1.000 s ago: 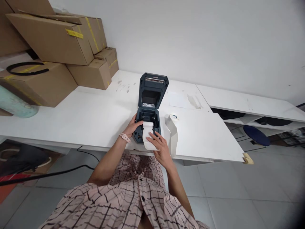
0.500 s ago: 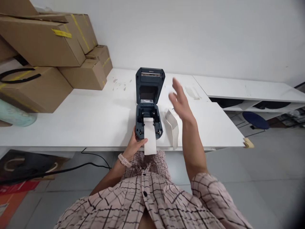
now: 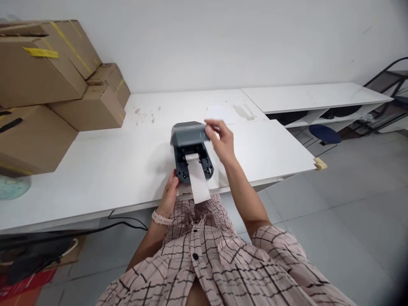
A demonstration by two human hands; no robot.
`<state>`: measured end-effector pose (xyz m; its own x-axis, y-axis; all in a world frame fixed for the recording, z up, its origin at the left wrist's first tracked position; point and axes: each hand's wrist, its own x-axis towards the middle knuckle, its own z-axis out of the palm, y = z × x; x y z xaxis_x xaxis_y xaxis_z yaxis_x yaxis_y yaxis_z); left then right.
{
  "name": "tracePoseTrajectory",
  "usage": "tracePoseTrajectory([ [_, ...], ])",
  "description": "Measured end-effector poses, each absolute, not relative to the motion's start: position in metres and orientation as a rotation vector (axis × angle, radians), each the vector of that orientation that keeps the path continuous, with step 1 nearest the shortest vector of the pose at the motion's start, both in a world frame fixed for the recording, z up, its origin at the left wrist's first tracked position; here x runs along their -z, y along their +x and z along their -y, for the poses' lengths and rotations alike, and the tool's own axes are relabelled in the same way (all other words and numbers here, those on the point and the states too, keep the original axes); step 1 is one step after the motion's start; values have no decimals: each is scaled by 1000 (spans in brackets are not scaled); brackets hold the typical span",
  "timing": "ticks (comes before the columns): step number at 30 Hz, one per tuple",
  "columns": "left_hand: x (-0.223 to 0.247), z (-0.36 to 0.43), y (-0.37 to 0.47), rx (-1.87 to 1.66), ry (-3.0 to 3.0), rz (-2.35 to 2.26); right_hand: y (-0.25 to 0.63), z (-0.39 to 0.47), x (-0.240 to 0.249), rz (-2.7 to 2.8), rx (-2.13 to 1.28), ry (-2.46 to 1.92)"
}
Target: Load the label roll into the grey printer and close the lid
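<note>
A dark grey label printer (image 3: 179, 163) stands near the table's front edge, its lid (image 3: 188, 135) partly lowered and blurred by motion. From the small roll inside, a white paper strip (image 3: 198, 182) runs out over the printer's front and past the table edge. My left hand (image 3: 168, 193) grips the printer's left front corner, with the fingertips partly hidden by its side. At the lid's right edge, my right hand (image 3: 221, 138) pinches it between thumb and bent fingers.
Cardboard boxes (image 3: 86, 112) are stacked at the left of the white table (image 3: 127, 170), by the wall. A teal rounded object (image 3: 14, 187) lies at the far left. Beyond the table's right end stands a blue stool (image 3: 324, 134). A black cable (image 3: 124, 223) hangs below the table.
My right hand has come left from the air and taken hold of the lid, which has swung down from upright. My left hand no longer has its thumb over the paper strip. The view has shifted.
</note>
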<state>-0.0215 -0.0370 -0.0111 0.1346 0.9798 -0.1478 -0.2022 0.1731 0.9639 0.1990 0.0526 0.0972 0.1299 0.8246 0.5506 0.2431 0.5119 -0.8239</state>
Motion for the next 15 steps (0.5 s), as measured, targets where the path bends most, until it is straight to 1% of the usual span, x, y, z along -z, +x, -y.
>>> tracePoseTrajectory([
  [3,2,29,-20,-1173,966,-1158,194,-7,-52,1315,-687,-1103],
  [7,-13,16,-7,-1195,990,-1270,189,4,-6,929,-1120,-1161],
  [9,-17,10,0,-1169,984,-1244,189,1,3,788,-1329,-1126],
  [11,-18,7,6,-1158,998,-1171,191,-2,4,753,-1442,-1094],
  [15,-16,5,8,-1189,1047,-1120,197,-4,1,808,-1467,-1100],
])
